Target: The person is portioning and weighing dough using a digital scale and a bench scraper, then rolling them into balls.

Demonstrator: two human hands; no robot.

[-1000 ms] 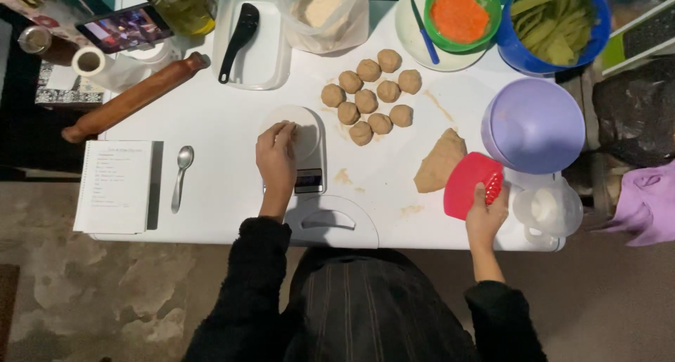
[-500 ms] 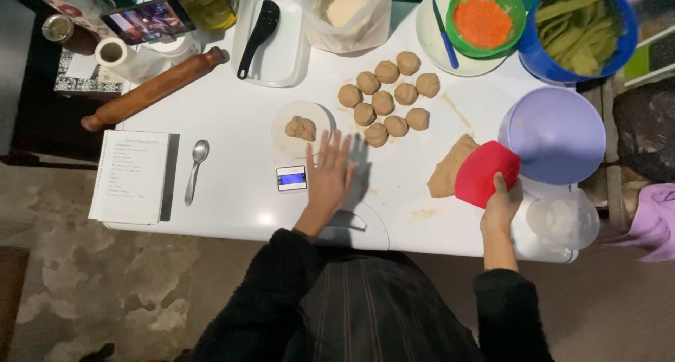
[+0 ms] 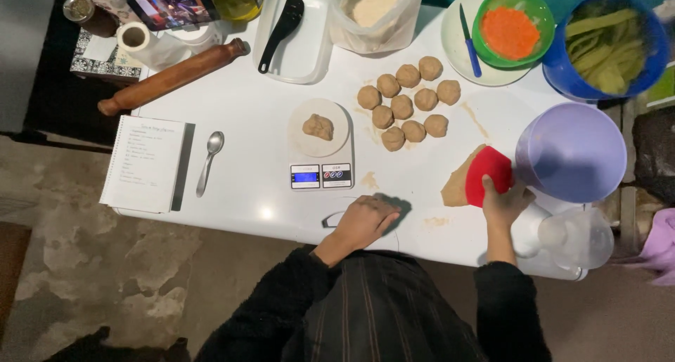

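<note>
left hand (image 3: 364, 221): flat on the table (image 3: 253, 123), palm down, fingers loosely curled, gripping nothing you can see.
right hand (image 3: 505, 202): fingers closed on the lower edge of the red scraper (image 3: 488, 173); scraper stands just above your grip.
dough slab (image 3: 458, 186): touching the scraper's left side, just left of your right hand.
scale (image 3: 320, 145): just above-left of your left hand, display facing you, one dough lump (image 3: 318, 126) on its plate.
dough balls (image 3: 409, 103): cluster of nine, above and between both hands, apart from the scale.
purple bowl (image 3: 571, 151): just right of the scraper, above your right hand.
clear jug (image 3: 578, 237): right of your right wrist.
spoon (image 3: 209, 159), notebook (image 3: 146, 164): well left of your left hand.
rolling pin (image 3: 172, 76): far upper left.
green bowl (image 3: 516, 27): orange filling, on a plate (image 3: 457, 49) with a blue knife (image 3: 467, 40), far above your right hand.
</note>
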